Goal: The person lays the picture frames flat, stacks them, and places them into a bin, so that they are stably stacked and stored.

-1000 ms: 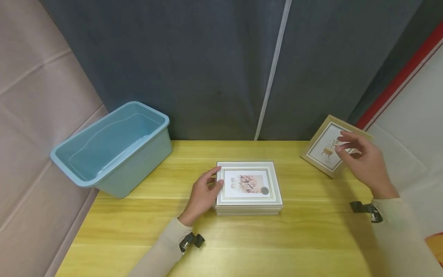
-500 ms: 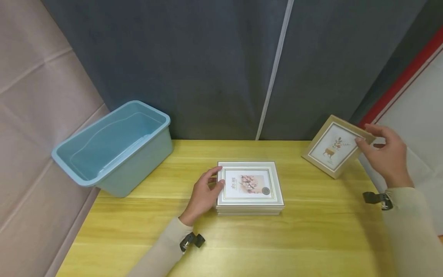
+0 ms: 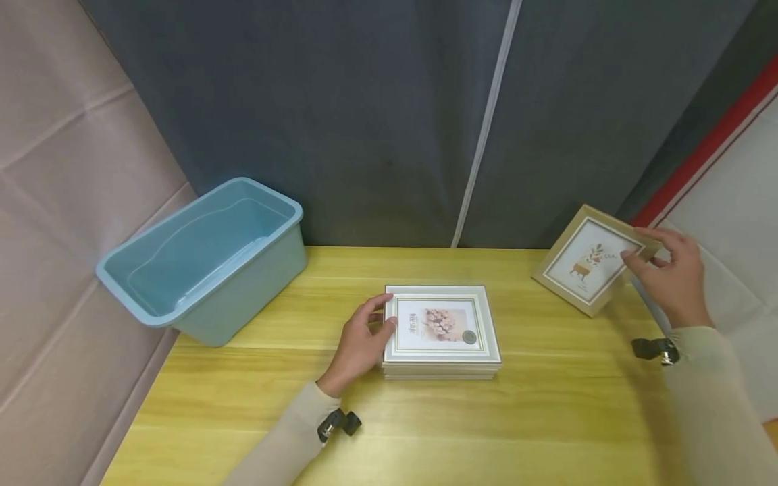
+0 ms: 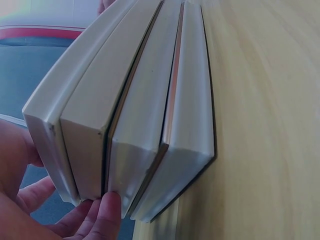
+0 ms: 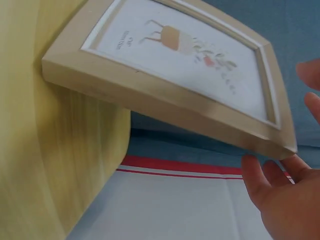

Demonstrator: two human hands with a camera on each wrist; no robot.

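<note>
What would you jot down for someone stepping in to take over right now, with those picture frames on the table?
Left hand: grips the left edge of the stack of white frames at the table's middle; the wrist view shows four frames in it.
Right hand: pinches the corner of the tan deer frame, which sticks out past the right edge of the table.
Blue bin: back left of the table, nothing in it.
Done: the white frames are stacked.
Left: probably the tan frame joins the stack or the bin; I can't tell which.
</note>
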